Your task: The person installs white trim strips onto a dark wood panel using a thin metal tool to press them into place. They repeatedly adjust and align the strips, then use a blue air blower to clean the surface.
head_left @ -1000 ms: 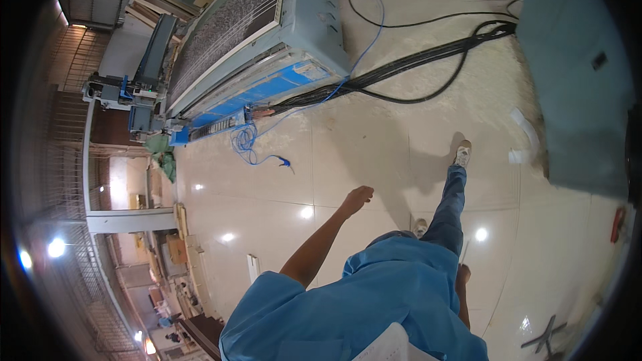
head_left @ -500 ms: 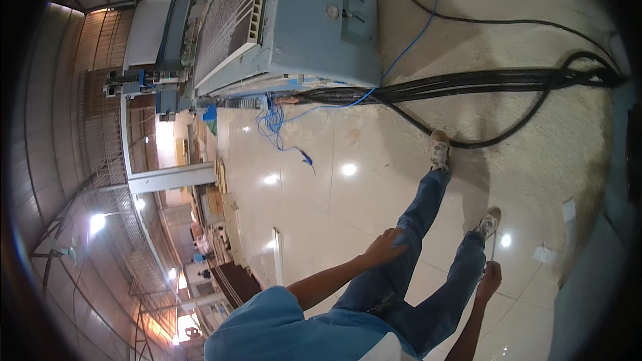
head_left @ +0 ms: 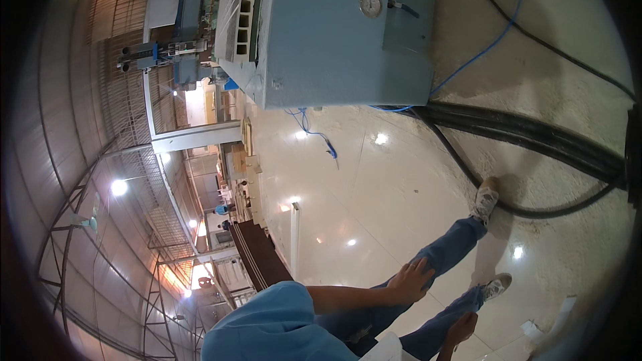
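Note:
My left hand (head_left: 410,282) lies on the upper leg of my blue jeans (head_left: 449,244), palm down with its fingers loosely spread and nothing in them. Lower and to the right, my right hand (head_left: 461,329) hangs beside the other leg, its fingers curled in. What it holds, if anything, is too small to make out. Out of reach on the floor lies a blue air blow gun (head_left: 332,151) with a thin nozzle, joined to a coiled blue hose (head_left: 302,119).
A large grey-blue machine (head_left: 328,47) with a round gauge (head_left: 370,4) and valve levers (head_left: 404,7) stands ahead. Thick black cables (head_left: 528,130) cross the dusty floor, one looping by my shoe (head_left: 487,197). Dark brown boards (head_left: 261,254) are stacked at left.
The machine looks larger and nearer, and its cabinet now hides part of the blue hose. My legs, feet and both hands sit lower in view. My left hand stays on my leg.

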Tool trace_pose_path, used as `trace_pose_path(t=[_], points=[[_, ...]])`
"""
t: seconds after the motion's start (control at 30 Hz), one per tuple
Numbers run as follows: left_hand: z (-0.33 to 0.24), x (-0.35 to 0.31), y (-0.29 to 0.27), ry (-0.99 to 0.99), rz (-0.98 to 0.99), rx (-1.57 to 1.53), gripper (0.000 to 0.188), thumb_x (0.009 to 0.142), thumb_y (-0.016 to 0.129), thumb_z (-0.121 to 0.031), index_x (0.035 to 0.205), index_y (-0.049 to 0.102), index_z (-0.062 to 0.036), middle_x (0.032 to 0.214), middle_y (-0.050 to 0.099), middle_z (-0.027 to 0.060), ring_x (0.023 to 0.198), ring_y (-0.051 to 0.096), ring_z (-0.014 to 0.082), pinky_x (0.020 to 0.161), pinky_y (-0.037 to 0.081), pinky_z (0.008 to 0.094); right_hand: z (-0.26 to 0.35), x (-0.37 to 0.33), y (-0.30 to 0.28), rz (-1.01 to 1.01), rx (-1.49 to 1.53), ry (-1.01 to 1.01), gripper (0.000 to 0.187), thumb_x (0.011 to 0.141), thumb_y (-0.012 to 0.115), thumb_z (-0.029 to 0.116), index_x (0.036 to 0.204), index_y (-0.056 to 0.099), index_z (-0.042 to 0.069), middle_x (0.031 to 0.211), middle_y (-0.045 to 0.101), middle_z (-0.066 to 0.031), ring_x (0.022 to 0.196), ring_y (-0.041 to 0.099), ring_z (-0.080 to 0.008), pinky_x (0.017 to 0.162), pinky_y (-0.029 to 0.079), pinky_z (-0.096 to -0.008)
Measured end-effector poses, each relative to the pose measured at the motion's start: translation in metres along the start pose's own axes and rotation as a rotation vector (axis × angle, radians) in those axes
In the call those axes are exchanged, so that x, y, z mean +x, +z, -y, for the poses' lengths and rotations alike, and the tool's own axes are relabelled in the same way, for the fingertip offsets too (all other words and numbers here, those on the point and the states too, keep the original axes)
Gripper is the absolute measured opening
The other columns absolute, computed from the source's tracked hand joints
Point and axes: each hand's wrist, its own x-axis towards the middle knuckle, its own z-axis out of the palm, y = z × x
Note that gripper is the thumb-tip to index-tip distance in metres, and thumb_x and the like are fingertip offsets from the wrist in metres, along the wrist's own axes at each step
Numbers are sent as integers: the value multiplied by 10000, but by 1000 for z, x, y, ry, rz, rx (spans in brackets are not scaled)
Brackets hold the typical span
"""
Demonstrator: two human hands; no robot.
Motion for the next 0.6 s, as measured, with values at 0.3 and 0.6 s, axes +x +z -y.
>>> trace_pose_path(t=[0.3,0.6], points=[[-3,20,-43,-13,84,-47,596,912,677,-301,1458,509,-127,1551,351,294,1431,401,450,1145,395,543,22,12,13,111,-2,30,281,1047,515,225,949,584,-28,855,580,-244,771,559,-416,716,441,-504],[-4,30,-61,-15,116,-55,571,937,658,-326,1452,516,-127,1558,352,281,1443,386,436,1150,382,531,23,12,5,142,37,93,271,1044,519,230,981,601,-20,888,618,-221,808,589,-400,753,475,-473]])
